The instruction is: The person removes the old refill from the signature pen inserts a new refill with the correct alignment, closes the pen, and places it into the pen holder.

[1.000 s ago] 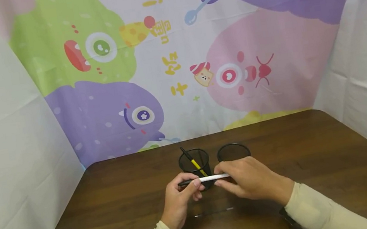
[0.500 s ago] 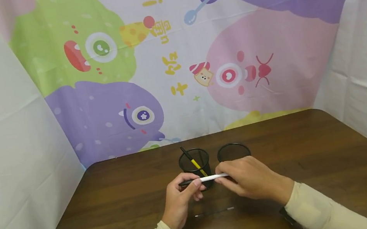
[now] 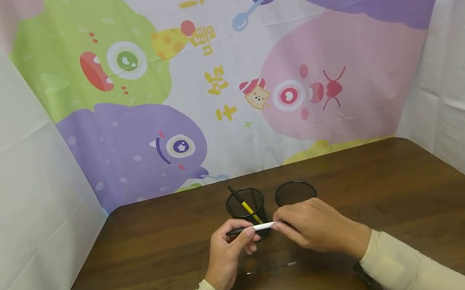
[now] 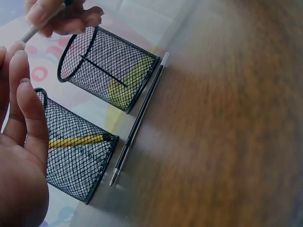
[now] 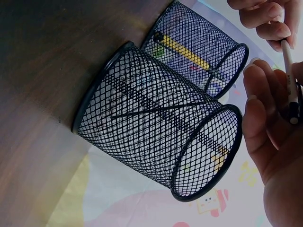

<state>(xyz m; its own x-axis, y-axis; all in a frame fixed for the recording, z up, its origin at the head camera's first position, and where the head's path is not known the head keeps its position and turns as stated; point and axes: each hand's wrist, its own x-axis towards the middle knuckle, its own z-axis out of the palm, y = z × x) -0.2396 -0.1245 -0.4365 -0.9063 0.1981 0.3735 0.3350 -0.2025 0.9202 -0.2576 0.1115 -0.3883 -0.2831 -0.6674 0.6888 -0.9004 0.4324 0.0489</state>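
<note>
Between my two hands I hold a slim white pen point(image 3: 264, 226) with black parts, level above the table. Its black left end sits in the thumb-and-finger pinch of my left hand point(image 3: 225, 255). The fingertips of my right hand point(image 3: 319, 224) pinch the other end, where a dark piece shows beside the thumb. Below them, a thin pen refill point(image 4: 139, 120) with a metal tip and a pale end lies on the table. Behind the left hand stands a black mesh pen cup point(image 3: 229, 210) containing a yellow and black pen point(image 3: 248, 208).
A second black mesh pen cup point(image 3: 294, 182) stands to the right, partly covered by the right hand in the head view. The brown wooden table point(image 3: 150, 255) meets a cartoon-printed cloth point(image 3: 233, 150) at its back edge, with white cloth point(image 3: 5, 147) at the sides.
My right fingertips have shifted slightly along the pen; less white shows beside them, and a dark piece now appears there. The left hand, cups and refill stay put.
</note>
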